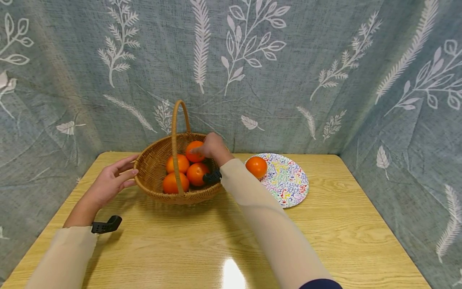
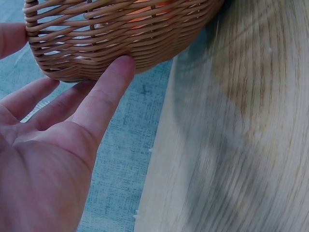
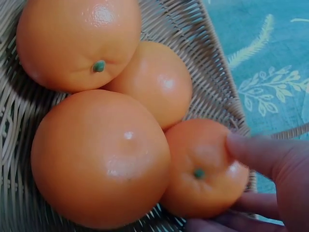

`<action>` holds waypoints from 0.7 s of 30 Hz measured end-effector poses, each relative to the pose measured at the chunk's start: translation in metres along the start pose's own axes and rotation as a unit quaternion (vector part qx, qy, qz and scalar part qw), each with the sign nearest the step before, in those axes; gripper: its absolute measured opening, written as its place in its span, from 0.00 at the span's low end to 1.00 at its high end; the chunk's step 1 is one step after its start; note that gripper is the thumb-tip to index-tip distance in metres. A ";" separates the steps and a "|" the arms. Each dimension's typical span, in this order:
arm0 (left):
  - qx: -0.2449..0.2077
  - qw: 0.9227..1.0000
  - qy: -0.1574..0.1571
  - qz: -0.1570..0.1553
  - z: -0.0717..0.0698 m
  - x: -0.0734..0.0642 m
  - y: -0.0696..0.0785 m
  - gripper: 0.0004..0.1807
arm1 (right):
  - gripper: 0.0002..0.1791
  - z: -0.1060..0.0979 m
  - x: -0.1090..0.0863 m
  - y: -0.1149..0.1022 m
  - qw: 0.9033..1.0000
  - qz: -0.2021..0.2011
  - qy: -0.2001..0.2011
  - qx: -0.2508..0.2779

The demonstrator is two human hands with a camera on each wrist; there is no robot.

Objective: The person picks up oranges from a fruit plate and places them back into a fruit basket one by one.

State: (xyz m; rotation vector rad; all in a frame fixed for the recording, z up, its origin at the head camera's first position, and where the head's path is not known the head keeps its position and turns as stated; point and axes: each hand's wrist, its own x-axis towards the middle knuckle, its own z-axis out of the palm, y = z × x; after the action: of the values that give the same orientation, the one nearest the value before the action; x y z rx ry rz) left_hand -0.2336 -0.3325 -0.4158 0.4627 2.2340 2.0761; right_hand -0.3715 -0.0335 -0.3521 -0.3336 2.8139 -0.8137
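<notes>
A brown wicker basket [image 1: 196, 195] with a tall arched handle holds several oranges [image 1: 175, 182]. My right hand [image 1: 214, 147] reaches into its right side and grips the orange [image 3: 205, 169] at the far end. The right wrist view shows the thumb on top of this orange and fingers beneath, with the other oranges against it. My left hand [image 1: 110, 180] touches the basket's left end with fairly straight fingers. In the left wrist view, its thumb [image 2: 108, 94] presses the woven side, while another finger touches the far side.
Right of the basket lies a round plate [image 1: 288, 182] with a multicoloured pattern, an orange [image 1: 256, 167] on its left edge. Both stand on a wooden table [image 1: 173, 245]. A grey-blue curtain [image 1: 270, 112] with white leaves hangs behind and at both sides.
</notes>
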 end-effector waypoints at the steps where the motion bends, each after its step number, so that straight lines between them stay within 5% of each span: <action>1: 0.000 1.000 0.000 0.000 0.000 0.000 0.000 0.36 | 0.33 0.000 0.000 0.000 1.000 0.000 0.004 -0.004; 12: 0.009 1.000 0.000 -0.005 0.003 0.003 0.001 0.36 | 0.34 -0.006 -0.003 0.001 0.999 -0.021 0.004 -0.027; 21: 0.019 1.000 0.000 -0.010 0.001 0.000 0.002 0.37 | 0.18 -0.016 -0.021 0.010 0.994 -0.061 0.019 0.087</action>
State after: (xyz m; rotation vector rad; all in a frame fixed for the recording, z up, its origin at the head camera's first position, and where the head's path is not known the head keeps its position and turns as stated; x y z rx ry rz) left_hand -0.2336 -0.3315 -0.4141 0.4406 2.2716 2.0265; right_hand -0.3568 -0.0116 -0.3413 -0.4706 2.7530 -1.0945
